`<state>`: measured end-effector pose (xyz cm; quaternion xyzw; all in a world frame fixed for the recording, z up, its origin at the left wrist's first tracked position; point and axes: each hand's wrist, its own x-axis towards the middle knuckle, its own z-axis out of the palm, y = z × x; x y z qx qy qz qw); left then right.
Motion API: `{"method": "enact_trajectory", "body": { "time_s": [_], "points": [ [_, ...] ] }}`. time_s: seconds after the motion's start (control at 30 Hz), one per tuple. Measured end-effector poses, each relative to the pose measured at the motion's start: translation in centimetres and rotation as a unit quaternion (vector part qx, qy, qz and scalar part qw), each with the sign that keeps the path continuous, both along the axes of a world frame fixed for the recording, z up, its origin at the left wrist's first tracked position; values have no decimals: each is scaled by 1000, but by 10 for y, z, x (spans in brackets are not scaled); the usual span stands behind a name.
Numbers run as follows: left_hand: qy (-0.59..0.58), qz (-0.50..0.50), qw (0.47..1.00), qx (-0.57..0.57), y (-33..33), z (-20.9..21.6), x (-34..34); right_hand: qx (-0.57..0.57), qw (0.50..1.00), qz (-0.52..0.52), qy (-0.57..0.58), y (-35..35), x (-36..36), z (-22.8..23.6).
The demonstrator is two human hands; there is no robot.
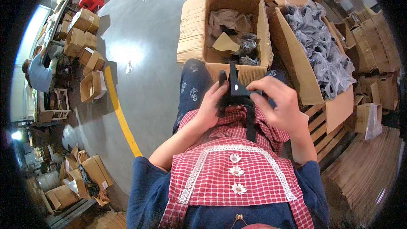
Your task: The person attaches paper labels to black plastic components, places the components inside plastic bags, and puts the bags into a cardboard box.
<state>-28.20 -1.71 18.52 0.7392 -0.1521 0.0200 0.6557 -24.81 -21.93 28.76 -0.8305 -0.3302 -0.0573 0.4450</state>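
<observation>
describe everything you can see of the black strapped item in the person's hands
The black strapped item has a small flat panel with a whitish oval spot and several dark straps, which look like webbing or soft fabric. One strap points away from the person, seen against the open cardboard box; another trails toward the red-and-white checked apron. The left hand grips its left side, while the right hand pinches its right edge. Finer details are too dark to tell.

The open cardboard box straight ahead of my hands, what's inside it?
Inside the box: crumpled pale wrapping, a flat tan piece and dark items in clear plastic. These cover its bottom, so anything beneath them can't be seen.
</observation>
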Motion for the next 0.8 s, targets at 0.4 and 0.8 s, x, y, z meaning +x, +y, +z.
{"method": "enact_trajectory", "body": {
  "time_s": [0.4, 0.8],
  "points": [
    [341, -2, 872, -350, -3, -3, 6, -140, 977, 77, -138, 15, -21, -25],
    [180, -144, 961, -154, 6, -8, 2, -123, 991, -54, -14, 6, 10, -35]
  ]
}}
